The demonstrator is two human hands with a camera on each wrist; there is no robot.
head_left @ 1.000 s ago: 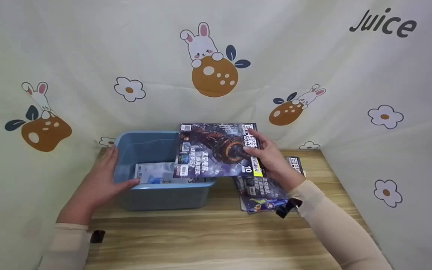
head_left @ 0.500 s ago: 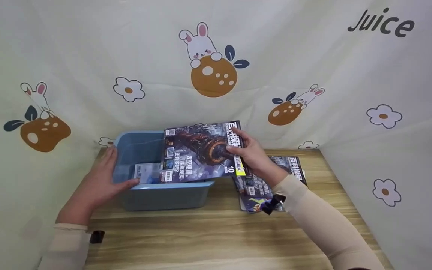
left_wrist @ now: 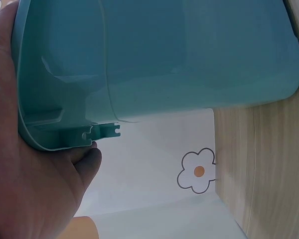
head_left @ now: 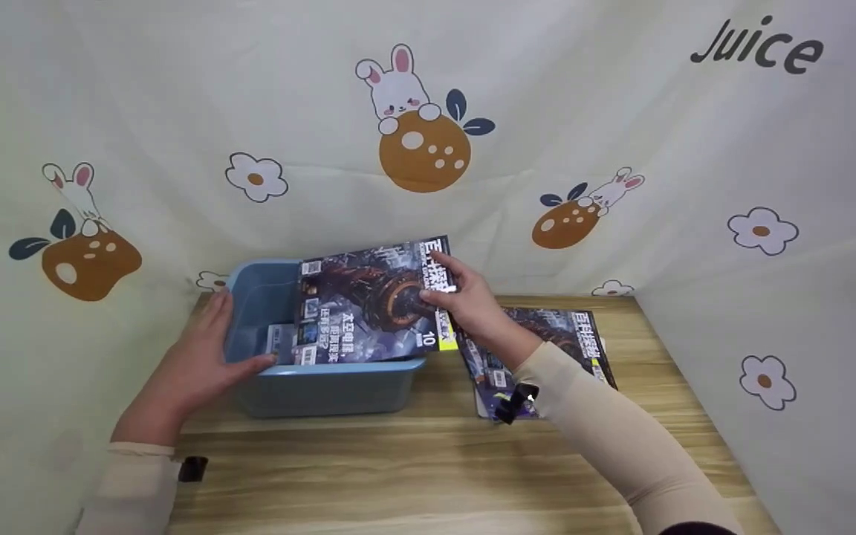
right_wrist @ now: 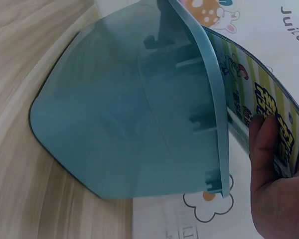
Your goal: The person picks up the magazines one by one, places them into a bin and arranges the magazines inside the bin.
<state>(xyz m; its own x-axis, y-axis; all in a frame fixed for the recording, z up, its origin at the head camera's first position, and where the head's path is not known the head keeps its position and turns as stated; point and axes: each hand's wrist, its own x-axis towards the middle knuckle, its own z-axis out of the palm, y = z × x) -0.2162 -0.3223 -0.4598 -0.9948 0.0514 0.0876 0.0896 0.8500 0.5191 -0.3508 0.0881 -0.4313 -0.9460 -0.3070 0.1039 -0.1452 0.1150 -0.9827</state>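
Observation:
A dark magazine [head_left: 361,305] with a machine on its cover is tilted over the blue plastic bin [head_left: 331,390], its left part inside the rim. My right hand [head_left: 476,308] pinches the magazine's right edge, thumb on top and fingers below. In the right wrist view, its yellow-striped back cover [right_wrist: 261,84] faces down beyond the rim. My left hand [head_left: 190,364] grips the bin's left rim, thumb along the front; the left wrist view shows the hand [left_wrist: 35,184] wrapped round the rim's corner. Inside the bin, a pale printed item [head_left: 278,339] is mostly hidden under the magazine.
Several more magazines [head_left: 558,334] lie in an uneven stack to the right of the bin, partly behind my right forearm. The wooden table [head_left: 368,475] is bounded by a pale cloth [head_left: 309,96] printed with rabbits and flowers at the back and sides.
My right hand has carried the magazine left, from the bin's right edge to over its opening, and tilted it slightly. More of the stack is uncovered. The left hand and bin stay put.

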